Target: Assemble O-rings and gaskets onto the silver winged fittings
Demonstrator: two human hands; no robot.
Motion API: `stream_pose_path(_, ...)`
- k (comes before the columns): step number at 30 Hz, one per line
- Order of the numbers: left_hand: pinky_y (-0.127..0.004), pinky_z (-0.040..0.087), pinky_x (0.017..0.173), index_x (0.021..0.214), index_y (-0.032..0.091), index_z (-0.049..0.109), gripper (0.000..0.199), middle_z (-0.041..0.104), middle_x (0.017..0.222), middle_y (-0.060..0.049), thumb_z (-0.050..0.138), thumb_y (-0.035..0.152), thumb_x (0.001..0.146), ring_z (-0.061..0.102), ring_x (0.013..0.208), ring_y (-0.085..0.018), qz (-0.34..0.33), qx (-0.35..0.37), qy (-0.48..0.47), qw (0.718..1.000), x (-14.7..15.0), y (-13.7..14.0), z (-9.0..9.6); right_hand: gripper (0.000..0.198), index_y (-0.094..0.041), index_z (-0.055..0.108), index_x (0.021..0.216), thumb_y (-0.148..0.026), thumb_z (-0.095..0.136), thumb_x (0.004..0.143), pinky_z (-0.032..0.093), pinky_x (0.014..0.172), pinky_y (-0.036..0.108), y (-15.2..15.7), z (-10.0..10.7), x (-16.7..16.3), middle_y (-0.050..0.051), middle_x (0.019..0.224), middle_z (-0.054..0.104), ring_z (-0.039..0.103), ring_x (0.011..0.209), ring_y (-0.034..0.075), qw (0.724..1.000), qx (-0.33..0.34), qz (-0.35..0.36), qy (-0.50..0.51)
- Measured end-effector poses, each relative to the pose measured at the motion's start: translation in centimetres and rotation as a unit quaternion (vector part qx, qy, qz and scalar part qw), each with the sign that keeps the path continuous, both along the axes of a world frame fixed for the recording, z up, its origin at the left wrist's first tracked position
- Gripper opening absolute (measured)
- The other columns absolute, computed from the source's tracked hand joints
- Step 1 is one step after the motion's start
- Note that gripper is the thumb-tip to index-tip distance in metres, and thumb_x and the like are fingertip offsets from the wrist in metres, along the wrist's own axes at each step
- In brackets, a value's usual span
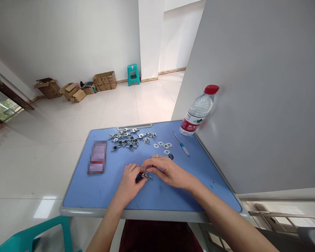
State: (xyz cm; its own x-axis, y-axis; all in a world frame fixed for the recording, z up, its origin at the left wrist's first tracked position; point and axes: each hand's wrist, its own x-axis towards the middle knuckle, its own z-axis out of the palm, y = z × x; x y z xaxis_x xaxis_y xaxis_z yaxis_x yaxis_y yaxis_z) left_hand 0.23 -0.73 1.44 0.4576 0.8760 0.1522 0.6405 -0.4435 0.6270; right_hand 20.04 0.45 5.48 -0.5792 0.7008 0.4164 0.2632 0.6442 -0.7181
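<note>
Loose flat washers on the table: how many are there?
5 washers, between the metal parts and screwdriver: one leftmost, three bunched to its right, one nearest the black rings; overlaps may hide more.

Red-capped bottle (197, 112), teal stool (132, 67), open cardboard boxes (105, 82)
</note>
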Motion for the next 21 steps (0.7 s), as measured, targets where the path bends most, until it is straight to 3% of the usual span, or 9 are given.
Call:
stream_pose_path(3,-0.039,0.044,0.080,0.096,0.022,0.061,0.009,0.061,0.089,-0.003,0.057,0.020,0.088,0.054,0.086,-0.023,0.000,0.000,0.007,1.000,0.0,0.0,-0.1,0.026,-0.021,0.064,0.108,-0.023,0.038,0.102,0.047,0.077,0.031,0.0,-0.1,0.0,0.004,0.087,0.071,0.060,0.076,0.015,0.999,0.024,0.023,0.006)
stream_pose_path(7,-0.039,0.044,0.081,0.095,0.022,0.061,0.008,0.061,0.090,-0.003,0.058,0.019,0.088,0.054,0.086,-0.022,-0.004,0.000,0.001,1.000,0.0,0.0,-0.3,0.029,-0.023,0.063,0.117,-0.021,0.039,0.101,0.048,0.079,0.032,-0.1,-0.1,0.2,0.004,0.092,0.069,0.060,0.083,0.016,0.999,0.004,0.034,0.005)
stream_pose_path(12,-0.040,0.044,0.081,0.093,0.022,0.060,0.005,0.061,0.090,-0.002,0.059,0.019,0.088,0.054,0.086,-0.022,-0.003,0.008,0.011,1.000,-0.1,0.0,-0.3,0.029,-0.023,0.064,0.116,-0.024,0.038,0.102,0.048,0.071,0.027,-0.3,-0.1,0.0,0.005,0.090,0.063,0.058,0.080,0.015,1.000,0.002,0.023,0.002)
stream_pose_path(21,-0.039,0.044,0.082,0.087,0.021,0.059,0.007,0.065,0.091,-0.001,0.060,0.014,0.086,0.058,0.088,-0.022,-0.009,0.016,0.000,1.000,0.0,0.0,0.1,0.019,-0.020,0.056,0.094,-0.028,0.040,0.101,0.041,0.059,0.025,0.0,-1.2,-1.1,0.001,0.071,0.059,0.053,0.063,0.014,0.994,0.059,-0.092,-0.026)
